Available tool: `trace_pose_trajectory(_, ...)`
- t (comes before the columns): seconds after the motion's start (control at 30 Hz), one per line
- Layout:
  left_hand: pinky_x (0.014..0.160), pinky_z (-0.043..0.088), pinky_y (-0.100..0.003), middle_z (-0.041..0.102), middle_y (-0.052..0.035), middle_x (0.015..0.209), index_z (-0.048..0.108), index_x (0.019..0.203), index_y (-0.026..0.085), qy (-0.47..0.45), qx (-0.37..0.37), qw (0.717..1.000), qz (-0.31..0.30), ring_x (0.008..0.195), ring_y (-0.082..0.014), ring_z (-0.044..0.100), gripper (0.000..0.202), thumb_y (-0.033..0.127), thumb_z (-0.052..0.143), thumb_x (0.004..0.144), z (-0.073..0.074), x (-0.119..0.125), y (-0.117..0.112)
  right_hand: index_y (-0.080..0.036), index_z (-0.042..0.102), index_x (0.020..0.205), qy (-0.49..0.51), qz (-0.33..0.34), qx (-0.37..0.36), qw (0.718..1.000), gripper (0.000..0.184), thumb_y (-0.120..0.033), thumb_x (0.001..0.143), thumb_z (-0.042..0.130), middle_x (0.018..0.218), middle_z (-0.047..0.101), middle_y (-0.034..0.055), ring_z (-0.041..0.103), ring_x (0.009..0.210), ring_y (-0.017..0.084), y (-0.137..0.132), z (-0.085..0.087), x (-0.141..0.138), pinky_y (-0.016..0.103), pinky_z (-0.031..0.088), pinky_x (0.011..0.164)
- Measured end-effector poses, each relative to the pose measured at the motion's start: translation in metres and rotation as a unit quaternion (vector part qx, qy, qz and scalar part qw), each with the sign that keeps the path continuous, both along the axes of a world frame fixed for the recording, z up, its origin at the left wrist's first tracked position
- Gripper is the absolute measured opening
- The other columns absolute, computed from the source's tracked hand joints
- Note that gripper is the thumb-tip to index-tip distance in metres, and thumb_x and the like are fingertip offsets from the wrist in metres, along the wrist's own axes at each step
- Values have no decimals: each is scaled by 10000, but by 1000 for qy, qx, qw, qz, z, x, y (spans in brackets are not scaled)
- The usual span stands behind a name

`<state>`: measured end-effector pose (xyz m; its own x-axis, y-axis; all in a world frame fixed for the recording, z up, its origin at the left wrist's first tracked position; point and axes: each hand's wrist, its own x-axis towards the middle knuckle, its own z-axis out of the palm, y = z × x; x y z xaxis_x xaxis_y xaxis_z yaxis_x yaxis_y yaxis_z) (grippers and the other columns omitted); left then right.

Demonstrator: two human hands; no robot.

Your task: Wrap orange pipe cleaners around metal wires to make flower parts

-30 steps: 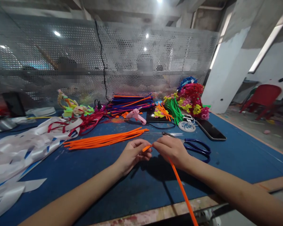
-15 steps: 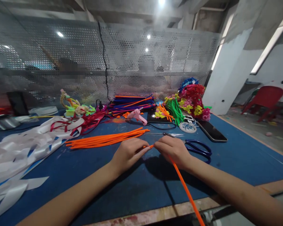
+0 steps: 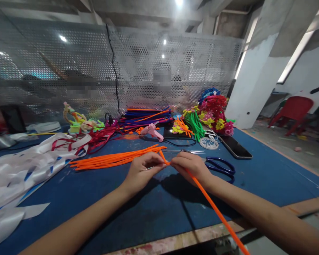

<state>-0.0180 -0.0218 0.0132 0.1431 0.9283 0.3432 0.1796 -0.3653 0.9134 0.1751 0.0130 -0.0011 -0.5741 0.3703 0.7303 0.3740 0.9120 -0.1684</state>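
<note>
Left hand (image 3: 140, 172) and right hand (image 3: 193, 167) both pinch one slender, fuzzy-looking orange stem (image 3: 220, 216), bent sharply between them

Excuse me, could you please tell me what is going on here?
A person's left hand and right hand pinch one orange stem, bent at the left hand, its long end running past the table edge. More orange stems lie beyond the left hand; blue-handled scissors lie beside the right hand.

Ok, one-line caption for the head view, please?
Left hand and right hand pinch an orange pipe cleaner above a blue table, a pink glue gun lying beyond.
</note>
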Motion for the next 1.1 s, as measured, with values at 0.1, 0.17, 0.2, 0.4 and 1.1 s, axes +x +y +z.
trace_pose_trajectory(0.1, 723, 503, -264, 667, -11, 766, 499, 706, 172, -39, 3, 999, 1, 758, -157, 646, 210, 238, 698, 695, -3, 0, -1, -184, 594, 923, 21, 22, -30, 999, 174, -227, 907, 426, 746, 573, 28, 536, 671, 106, -1, 1, -2, 200, 411, 596)
trace_pose_trajectory(0.17, 719, 502, -260, 670, -11, 767, 488, 723, 175, -44, -5, 999, -4, 757, -154, 649, 222, 239, 699, 696, -1, 0, -2, -181, 593, 923, 27, 28, -26, 999, 176, -221, 906, 423, 749, 579, 33, 542, 677, 108, -1, 1, -1, 202, 418, 599)
trace_pose_trajectory(0.2, 726, 501, -261, 670, -12, 772, 507, 742, 171, -43, -12, 999, -8, 757, -152, 647, 215, 237, 704, 690, 0, 0, -2, -180, 594, 921, 26, 27, -20, 999, 175, -216, 904, 423, 753, 584, 35, 546, 683, 110, -1, 1, -1, 204, 422, 605)
trace_pose_trajectory(0.4, 663, 507, -241, 670, -37, 847, 614, 860, 154, -30, -114, 989, -88, 767, -152, 630, 222, 231, 714, 677, 8, 1, 2, -181, 597, 918, 21, -2, 37, 999, 154, -183, 889, 446, 784, 610, 47, 561, 701, 115, 6, -4, 2, 209, 429, 618)
trace_pose_trajectory(1.1, 468, 291, -210, 493, 9, 534, 580, 603, 159, 223, -118, 958, -134, 471, -96, 401, 256, 371, 615, 742, 14, -7, 1, -146, 597, 886, -122, 68, 291, 946, 138, -147, 888, 459, 751, 635, 26, 473, 592, 110, 3, 8, 10, 268, 273, 488)
